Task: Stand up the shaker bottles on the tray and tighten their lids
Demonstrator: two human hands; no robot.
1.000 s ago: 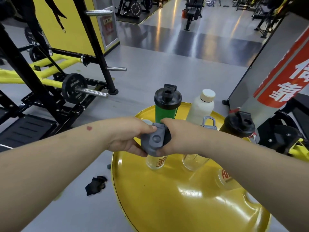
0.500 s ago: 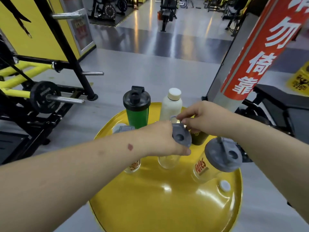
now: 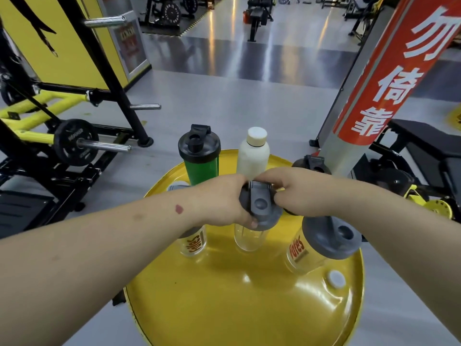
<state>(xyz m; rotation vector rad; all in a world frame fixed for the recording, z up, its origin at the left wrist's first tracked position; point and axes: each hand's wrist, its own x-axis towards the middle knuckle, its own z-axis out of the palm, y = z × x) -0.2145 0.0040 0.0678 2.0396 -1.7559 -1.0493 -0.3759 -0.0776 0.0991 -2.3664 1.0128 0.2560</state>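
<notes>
1. A clear shaker bottle (image 3: 250,237) stands upright near the middle of the round yellow tray (image 3: 249,308). Its grey lid (image 3: 261,206) sits on top.
2. The left hand (image 3: 224,203) holds the left side of the grey lid, with its fingers curled tight around the edge.
3. The right hand (image 3: 294,187) holds the far right side of the same lid, and its fingers pinch it near the flip cap.
4. Just to the left stands another clear bottle with red letters (image 3: 192,242). The left arm hides most of its top.
5. To the right, a third clear bottle with red letters (image 3: 303,254) stands with a grey lid of its own, and it looks tilted in this wide view.
6. At the back of the tray stand a green bottle with a black lid (image 3: 200,158) and a white bottle (image 3: 253,153), side by side.
7. A dark bottle top (image 3: 313,164) peeks out behind the right hand.
8. A small white cap (image 3: 335,278) lies flat on the tray near its right edge.
9. Around the tray are the grey gym floor (image 3: 224,106), a weight rack (image 3: 74,143) on the left, and a red and grey post (image 3: 389,78) on the right.
</notes>
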